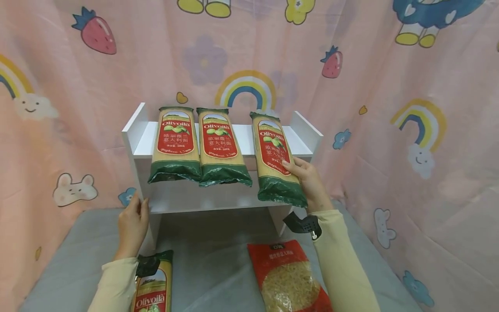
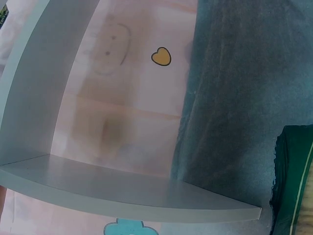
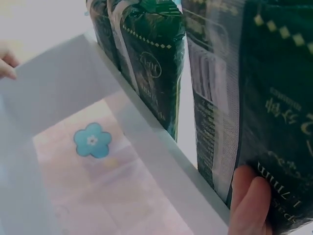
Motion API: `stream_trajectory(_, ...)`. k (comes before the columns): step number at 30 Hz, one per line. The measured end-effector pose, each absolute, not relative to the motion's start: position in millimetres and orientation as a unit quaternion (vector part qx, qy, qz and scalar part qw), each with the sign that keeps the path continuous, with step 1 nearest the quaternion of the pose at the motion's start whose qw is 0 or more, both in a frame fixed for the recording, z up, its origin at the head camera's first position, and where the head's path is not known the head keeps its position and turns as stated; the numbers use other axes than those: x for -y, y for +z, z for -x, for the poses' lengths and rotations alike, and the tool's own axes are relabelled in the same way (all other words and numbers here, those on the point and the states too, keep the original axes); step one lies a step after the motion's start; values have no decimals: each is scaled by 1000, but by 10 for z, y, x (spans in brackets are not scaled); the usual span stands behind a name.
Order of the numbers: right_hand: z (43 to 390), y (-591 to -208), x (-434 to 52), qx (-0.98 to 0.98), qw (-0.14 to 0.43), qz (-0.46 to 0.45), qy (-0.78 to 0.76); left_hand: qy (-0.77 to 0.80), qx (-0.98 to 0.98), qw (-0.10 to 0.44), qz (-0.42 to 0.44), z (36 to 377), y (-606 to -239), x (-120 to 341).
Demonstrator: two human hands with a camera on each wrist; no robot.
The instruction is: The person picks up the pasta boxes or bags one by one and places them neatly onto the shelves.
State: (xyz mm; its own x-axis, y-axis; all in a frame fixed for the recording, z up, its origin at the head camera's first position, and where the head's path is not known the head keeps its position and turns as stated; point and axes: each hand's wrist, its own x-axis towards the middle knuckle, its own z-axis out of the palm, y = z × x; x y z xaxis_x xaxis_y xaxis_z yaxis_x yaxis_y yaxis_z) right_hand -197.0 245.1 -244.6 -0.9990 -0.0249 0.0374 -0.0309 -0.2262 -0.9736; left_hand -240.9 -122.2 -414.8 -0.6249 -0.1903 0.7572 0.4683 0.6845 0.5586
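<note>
My right hand [image 1: 310, 182] grips a spaghetti packet [image 1: 274, 156] by its right edge, thumb on the front, at the right part of the white shelf's [image 1: 243, 134] top board. In the right wrist view, fingers [image 3: 250, 198] lie against the packet's green back [image 3: 279, 122]. Two more spaghetti packets, a left one [image 1: 176, 143] and a middle one [image 1: 220, 145], lean side by side on the same board, their green lower ends over its front edge. My left hand [image 1: 132, 223] holds the shelf's left side panel, fingers partly hidden behind it.
Below my left wrist, another spaghetti packet [image 1: 153, 288] lies on the grey cloth [image 1: 210, 260]. A red bag of spiral pasta [image 1: 288, 277] lies in front of the shelf at right. Behind hangs a pink patterned curtain [image 1: 156, 52].
</note>
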Motion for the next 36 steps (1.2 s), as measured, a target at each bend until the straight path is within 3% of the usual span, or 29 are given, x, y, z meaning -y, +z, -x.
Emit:
stream_trajectory(10,1891,-2497,-2496,612,-19,-4,791,-388,820,413,79,2399,-4175,1203)
stream_trajectory(21,1393,-2641,-2444,631,86,-74,767,-390,813,423,86,2445,-4180,1224)
stream_trajectory(36,1734,-2546,-2500,642,97,-56,759,-387,819,417,79,2448,-4166,1237)
